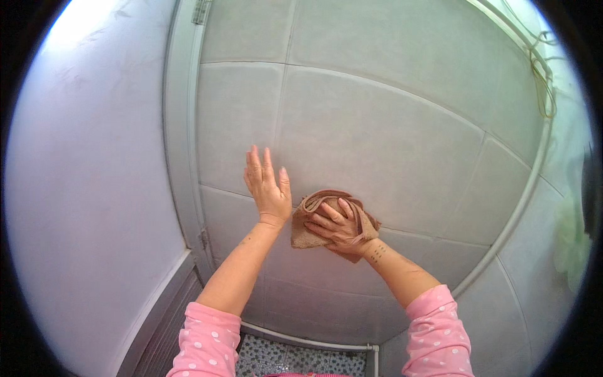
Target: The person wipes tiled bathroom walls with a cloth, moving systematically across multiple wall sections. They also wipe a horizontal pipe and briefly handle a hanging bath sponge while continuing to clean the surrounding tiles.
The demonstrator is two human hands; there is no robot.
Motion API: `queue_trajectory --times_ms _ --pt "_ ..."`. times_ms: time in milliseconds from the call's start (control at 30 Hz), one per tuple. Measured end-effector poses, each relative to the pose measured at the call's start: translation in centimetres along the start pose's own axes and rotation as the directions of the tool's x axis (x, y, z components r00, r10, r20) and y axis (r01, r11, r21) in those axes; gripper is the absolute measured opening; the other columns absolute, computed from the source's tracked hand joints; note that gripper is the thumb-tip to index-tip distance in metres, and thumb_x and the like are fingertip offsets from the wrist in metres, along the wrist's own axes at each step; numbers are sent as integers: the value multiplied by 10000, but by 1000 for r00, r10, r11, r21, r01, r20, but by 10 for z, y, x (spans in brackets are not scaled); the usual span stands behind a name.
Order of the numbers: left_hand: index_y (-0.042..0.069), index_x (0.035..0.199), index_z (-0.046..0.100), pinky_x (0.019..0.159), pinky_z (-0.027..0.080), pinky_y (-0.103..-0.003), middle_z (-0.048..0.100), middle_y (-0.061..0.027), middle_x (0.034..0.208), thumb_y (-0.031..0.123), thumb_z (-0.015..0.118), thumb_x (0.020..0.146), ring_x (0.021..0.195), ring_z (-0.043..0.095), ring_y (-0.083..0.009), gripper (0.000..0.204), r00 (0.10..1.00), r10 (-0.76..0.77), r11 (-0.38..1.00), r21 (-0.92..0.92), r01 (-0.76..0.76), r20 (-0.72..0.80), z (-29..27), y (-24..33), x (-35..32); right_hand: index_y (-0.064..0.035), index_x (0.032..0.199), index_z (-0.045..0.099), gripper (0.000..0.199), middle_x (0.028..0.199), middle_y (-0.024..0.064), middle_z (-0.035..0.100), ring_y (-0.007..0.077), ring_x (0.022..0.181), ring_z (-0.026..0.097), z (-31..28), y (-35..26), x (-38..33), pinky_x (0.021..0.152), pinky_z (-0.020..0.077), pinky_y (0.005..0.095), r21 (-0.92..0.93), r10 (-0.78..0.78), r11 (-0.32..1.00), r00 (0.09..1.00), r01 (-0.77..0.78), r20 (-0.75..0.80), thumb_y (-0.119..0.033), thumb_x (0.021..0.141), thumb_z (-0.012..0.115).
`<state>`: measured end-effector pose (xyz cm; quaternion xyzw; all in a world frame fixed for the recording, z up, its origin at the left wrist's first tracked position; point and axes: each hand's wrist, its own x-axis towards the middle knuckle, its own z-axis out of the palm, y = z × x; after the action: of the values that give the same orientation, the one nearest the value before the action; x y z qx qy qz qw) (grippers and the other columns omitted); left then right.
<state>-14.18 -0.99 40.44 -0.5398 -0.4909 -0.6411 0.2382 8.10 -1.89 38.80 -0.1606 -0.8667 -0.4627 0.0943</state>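
A: Okay, count: two hands, one cloth, both arms in pink sleeves with white dots

B: Cloth where?

A: Brown cloth, bunched, pressed against the pale tiled wall, roughly mid-frame, just above a horizontal grout line

B: Right hand?

A: Right hand lies on top of the cloth, fingers spread and curled over it, pinning it to the tile. Cloth edges stick out above and to the left of the fingers

B: Left?

A: Left hand open flat, fingers straight and close together, pointing up. Holds nothing. Palm faces the wall; can't tell if it's touching the tile or just off it. Sits just beside the cloth, on its left

B: Anything else around?

A: White door frame runs vertical left of the tiles, one hinge visible at top. Speckled floor at the bottom, thin wires hanging upper right
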Motion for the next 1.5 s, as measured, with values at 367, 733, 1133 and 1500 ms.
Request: queue_trajectory --times_ms 367,733,1133,1500 --pt "18 1499 137 1144 23 -520 108 -172 1569 384 368 978 1461 33 -329 678 984 -27 984 169 58 -178 31 -22 -28 -289 1303 540 775 1481 7 324 358 1409 133 -21 59 -149 1122 103 620 -189 462 863 884 -468 -75 -574 611 743" --pt "12 1493 153 1138 35 -547 124 -171 1563 382 357 976 1456 56 -349 668 985 -21 987 153 48 -171 38 -9 -20 -244 1363 458 823 1538 92 159 413 1418 15 5 58 -200 1066 89 707 -240 561 774 810 -586 -169 -599 658 692" --pt "80 1478 226 1149 86 -527 205 -104 1549 434 461 951 1452 126 -295 677 974 11 990 141 22 -225 35 -8 -22 -320 1355 491 797 1490 -14 333 293 1384 222 -6 15 61 1102 138 589 -97 292 933 884 -348 -364 -607 640 696" --pt "40 1477 231 1138 77 -521 211 -134 1544 379 328 996 1445 129 -324 597 980 96 988 134 -73 -172 30 -32 -28 -277 1330 528 744 1500 13 312 318 1406 187 -54 79 2 1117 124 579 -60 447 879 861 -473 -242 -535 660 723"
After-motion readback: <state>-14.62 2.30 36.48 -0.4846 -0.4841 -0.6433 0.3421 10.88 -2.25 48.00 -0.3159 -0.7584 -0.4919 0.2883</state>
